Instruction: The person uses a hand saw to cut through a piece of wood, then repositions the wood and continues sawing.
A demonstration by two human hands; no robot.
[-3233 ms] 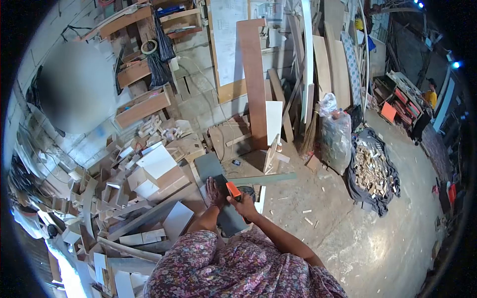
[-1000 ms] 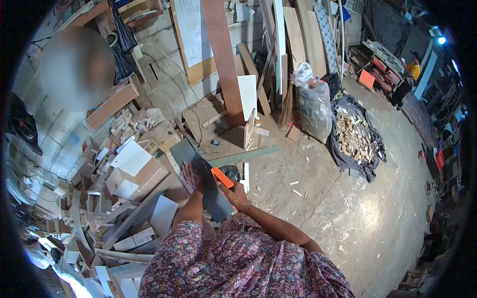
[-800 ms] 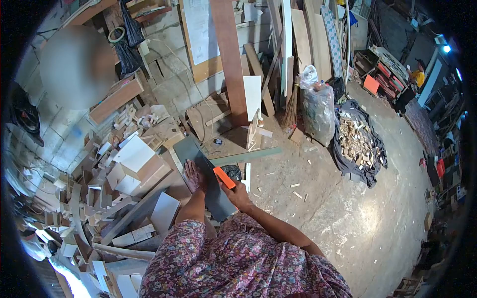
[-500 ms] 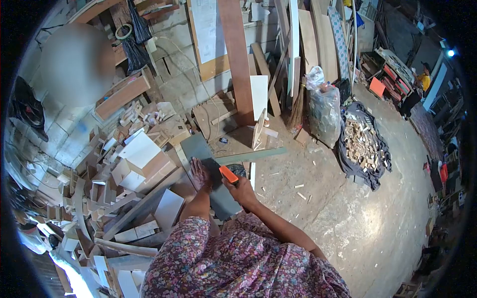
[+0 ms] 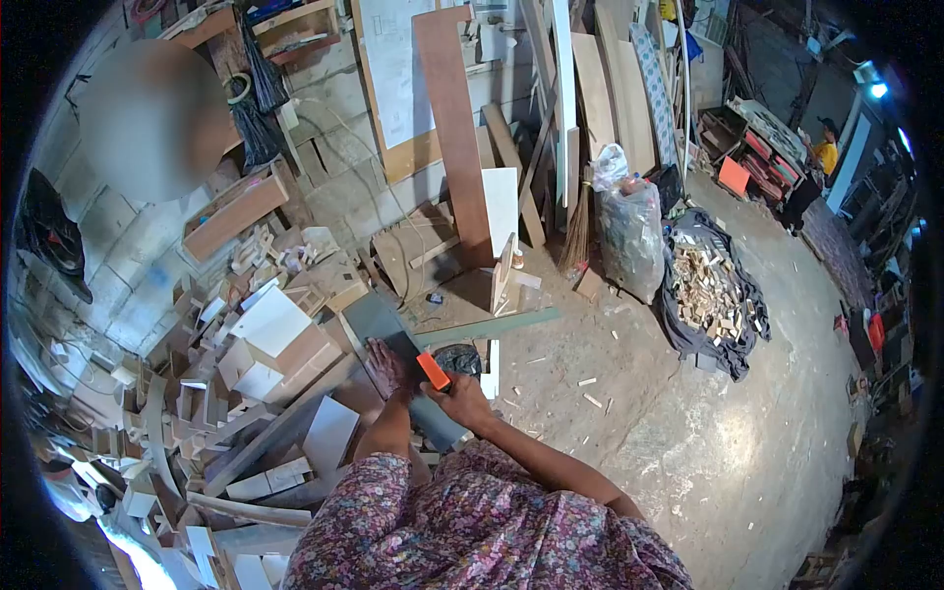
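At centre frame a dark grey board [image 5: 398, 369] lies flat on low supports above the floor, its long axis running from the upper left of the frame down toward the lower right, toward the person's floral sleeve [image 5: 472, 531]. The left hand [image 5: 385, 368] rests palm-down on the board's left half, fingers spread and flat, pressing the panel rather than gripping anything. The right hand [image 5: 460, 401] sits just to the right of it, fingers curled shut around the lower end of an orange-handled tool [image 5: 433, 372]; what kind of tool, and whether it has a blade out, is too small to tell. The orange handle angles up and to the left from the fist, so its tip lies on or just over the board's surface, close beside the left hand's fingertips and roughly crosswise to the board's right edge.

The right hand is the one carrying the tool, and the board lies directly ahead of it, up and left in the frame; the left hand is already on the panel.

Left of the board is a heap of offcuts [image 5: 246, 364]. A long greenish strip [image 5: 487, 326] lies just beyond the board's far end, and a pile of small wood blocks [image 5: 710, 295] on dark cloth sits well apart at right.
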